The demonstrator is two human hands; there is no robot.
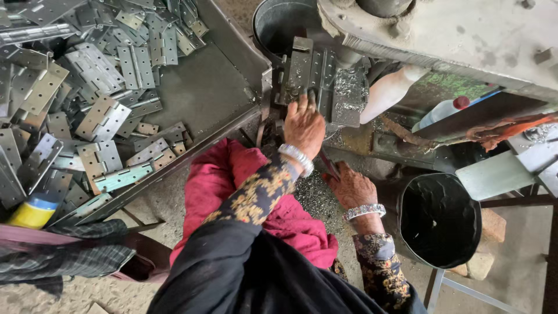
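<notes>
Hinge (317,75) sits flat on the machine bed (349,99), far centre, just under the press head (442,35). Left hand (303,125) lies palm-down on it, fingers spread and pressing its near edge, gripping nothing. Right hand (350,187) is lower and nearer, fingers curled around a thin dark lever (329,164); how tight it closes, can't tell. Tray (197,93) on the left is heaped with loose hinges (93,110). Black bucket (440,220) stands right of the right hand. Grey bucket (282,23) sits far, behind the bed. Pink cloth (232,180) covers the lap.
</notes>
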